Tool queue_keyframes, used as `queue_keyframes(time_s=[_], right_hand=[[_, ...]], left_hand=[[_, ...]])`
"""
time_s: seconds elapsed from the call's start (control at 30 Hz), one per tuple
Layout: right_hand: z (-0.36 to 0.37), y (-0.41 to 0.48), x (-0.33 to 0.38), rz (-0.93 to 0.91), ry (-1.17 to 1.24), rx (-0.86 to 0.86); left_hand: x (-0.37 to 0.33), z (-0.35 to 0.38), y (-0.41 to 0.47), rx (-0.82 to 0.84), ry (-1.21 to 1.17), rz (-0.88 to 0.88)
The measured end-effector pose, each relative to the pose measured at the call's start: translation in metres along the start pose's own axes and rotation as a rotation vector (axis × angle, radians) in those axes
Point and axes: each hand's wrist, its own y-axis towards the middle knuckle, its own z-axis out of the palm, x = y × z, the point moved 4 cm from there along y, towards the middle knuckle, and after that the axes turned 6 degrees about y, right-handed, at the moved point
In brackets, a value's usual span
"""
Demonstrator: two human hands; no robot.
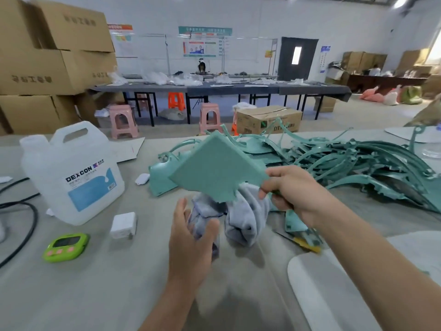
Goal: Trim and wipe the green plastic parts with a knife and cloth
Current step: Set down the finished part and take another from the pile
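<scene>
My right hand (290,191) pinches the corner of a flat green plastic panel (216,167) and holds it tilted above the table. Below it, my left hand (191,237) grips one end of a crumpled grey-blue cloth (241,218), whose other end bunches on the table under the panel. A yellow-handled knife (301,242) lies on the table beneath my right wrist, next to a small green piece (294,223). A large heap of green plastic parts and curved offcuts (358,161) fills the table's right side.
A white DEXCON jug (71,173) stands at the left. Close to it lie a white charger block (123,225), a green timer (66,246) and black cables (26,225). A pale board (334,290) sits at the near right. Cardboard boxes, stools and long tables fill the room behind.
</scene>
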Motion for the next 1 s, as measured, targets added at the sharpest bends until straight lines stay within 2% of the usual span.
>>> queue_keyframes(time_s=[0.07,0.17,0.23,0.3,0.4,0.43,0.5,0.57,0.63,0.77,0.87,1.0], right_hand=[[0.025,-0.007,-0.021,0.189,0.140,0.112],[0.057,-0.023,-0.054,0.391,0.138,0.254],[0.066,-0.034,-0.068,0.395,0.022,0.325],[0.058,-0.037,-0.075,0.296,-0.069,0.256],[0.009,-0.040,-0.073,0.071,-0.255,-0.076],[-0.011,-0.043,-0.070,0.015,-0.402,-0.186],[-0.049,-0.049,-0.068,0.018,-0.722,-0.332],[-0.073,-0.055,-0.074,0.103,-0.987,-0.351],[-0.082,-0.060,-0.083,0.143,-1.103,-0.324],[-0.072,-0.065,-0.101,0.112,-1.125,-0.276],[-0.067,-0.058,-0.107,0.053,-1.116,-0.243],[-0.069,-0.046,-0.109,0.067,-1.044,-0.258]], left_hand=[[-0.004,-0.001,0.003,0.004,-0.243,-0.071],[-0.007,-0.005,0.005,-0.045,-0.467,-0.156],[0.003,-0.010,0.009,-0.110,-0.570,-0.314],[0.016,-0.013,0.015,-0.135,-0.674,-0.454],[0.034,-0.021,0.024,-0.150,-0.628,-0.522],[0.037,-0.023,0.026,-0.153,-0.606,-0.526],[0.043,-0.024,0.030,-0.142,-0.570,-0.526],[0.048,-0.023,0.033,-0.136,-0.500,-0.510],[0.050,-0.021,0.036,-0.145,-0.384,-0.454],[0.054,-0.020,0.037,-0.168,-0.253,-0.391],[0.053,-0.021,0.036,-0.163,-0.233,-0.389],[0.048,-0.020,0.035,-0.146,-0.231,-0.398]])
